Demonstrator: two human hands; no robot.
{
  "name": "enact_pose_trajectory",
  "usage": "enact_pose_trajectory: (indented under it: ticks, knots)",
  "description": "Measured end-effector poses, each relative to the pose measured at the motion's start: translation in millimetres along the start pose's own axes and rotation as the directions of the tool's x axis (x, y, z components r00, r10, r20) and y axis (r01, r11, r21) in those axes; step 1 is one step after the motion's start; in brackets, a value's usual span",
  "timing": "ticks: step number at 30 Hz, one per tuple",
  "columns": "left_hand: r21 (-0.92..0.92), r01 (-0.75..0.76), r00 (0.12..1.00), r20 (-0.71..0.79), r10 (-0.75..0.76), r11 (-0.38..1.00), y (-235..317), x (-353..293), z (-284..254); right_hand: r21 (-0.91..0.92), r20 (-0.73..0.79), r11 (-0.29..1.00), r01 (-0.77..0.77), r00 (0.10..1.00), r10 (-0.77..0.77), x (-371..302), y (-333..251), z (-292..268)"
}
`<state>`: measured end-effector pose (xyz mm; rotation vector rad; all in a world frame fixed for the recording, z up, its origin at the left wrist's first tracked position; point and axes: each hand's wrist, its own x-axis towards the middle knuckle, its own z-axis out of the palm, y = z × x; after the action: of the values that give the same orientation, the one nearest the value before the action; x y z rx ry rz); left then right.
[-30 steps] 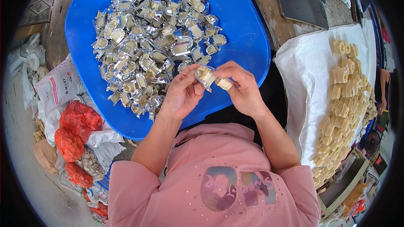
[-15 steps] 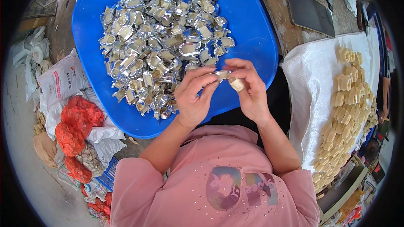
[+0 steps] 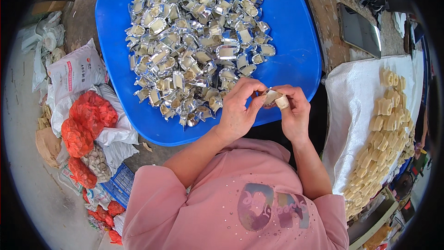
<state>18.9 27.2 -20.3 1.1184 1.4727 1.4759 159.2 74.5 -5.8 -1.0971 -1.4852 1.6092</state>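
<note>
A big blue tray (image 3: 296, 60) holds a heap of several silver-wrapped sweets (image 3: 194, 41). Over its near edge, my left hand (image 3: 238, 111) and my right hand (image 3: 293, 111) pinch one sweet (image 3: 274, 98) between them, its silver wrapper partly folded around a pale block. My left fingers grip the wrapper's left end and my right fingers hold the right end. My pink sleeves come up from the lower edge.
A white sack cloth (image 3: 356, 106) on the right carries rows of several bare pale sweets (image 3: 384, 143). A dark phone (image 3: 360, 31) lies on the worn table beyond it. Red net bags (image 3: 85, 120) and white sacks (image 3: 74, 71) sit on the floor at left.
Both hands stay together on the one sweet and have shifted slightly right along the tray's near edge, with the wrapper being worked around the pale block.
</note>
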Motion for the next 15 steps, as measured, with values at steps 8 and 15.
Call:
enact_pose_trajectory:
  ticks: [8, 15]
  knots:
    - [-0.016, 0.164, 0.986, 0.014, -0.164, 0.986, -2, -5, -6, -0.146, 0.046, 0.986, 0.085, 0.996, -0.079, 2, 7, 3]
    - [0.43, -0.031, 0.998, -0.034, 0.05, 0.902, -11, -4, -30, -0.256, -0.072, 0.967, -0.018, 0.997, -0.001, 15, 20, -5]
